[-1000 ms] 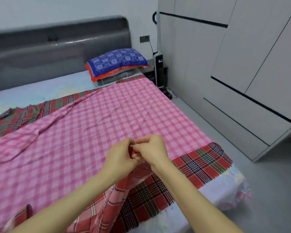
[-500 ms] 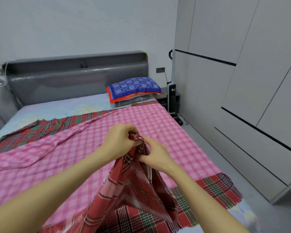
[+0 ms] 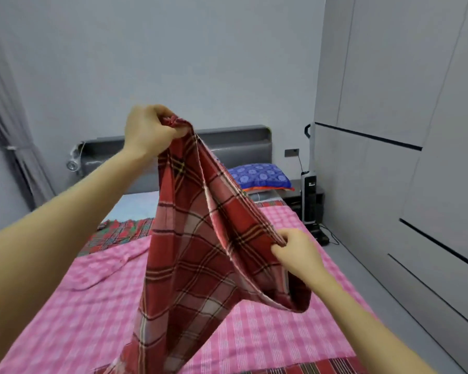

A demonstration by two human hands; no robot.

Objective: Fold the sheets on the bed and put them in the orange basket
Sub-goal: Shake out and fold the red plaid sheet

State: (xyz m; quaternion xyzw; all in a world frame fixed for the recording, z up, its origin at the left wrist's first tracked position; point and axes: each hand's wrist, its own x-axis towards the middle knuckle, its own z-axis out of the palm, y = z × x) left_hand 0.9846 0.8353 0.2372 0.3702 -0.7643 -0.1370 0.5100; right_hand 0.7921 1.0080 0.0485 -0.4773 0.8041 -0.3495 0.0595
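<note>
**Red plaid sheet (image 3: pixel 200 252) hanging from both hands over the bed (image 3: pixel 135 206)**

Left hand (image 3: pixel 147 130) is sitting at 11 o'clock, fingers curled tight round a bunched corner. Right hand (image 3: pixel 295 252) is sitting at 4 o'clock, fingers pinching the hem lower down. Sheet is draping between them and trailing down to 6 o'clock, over the pink checked sheet (image 3: pixel 281 333) that is lying flat on the bed. A third, green-red plaid sheet (image 3: pixel 119 233) is showing at 9 o'clock, beyond the pink one. Blue pillow (image 3: pixel 260 175) is sitting at 2 o'clock by the headboard (image 3: pixel 241 147).

Handling, my read: thin woven cloth, light, fully limp, not slippery, nothing fragile. It's sagging wherever it isn't held, so corners and hem are looking like the right grip points. Mid-panel grabs are only going to bunch it.

Orange basket isn't showing in view. No brand, label or readable writing is showing anywhere.
</note>
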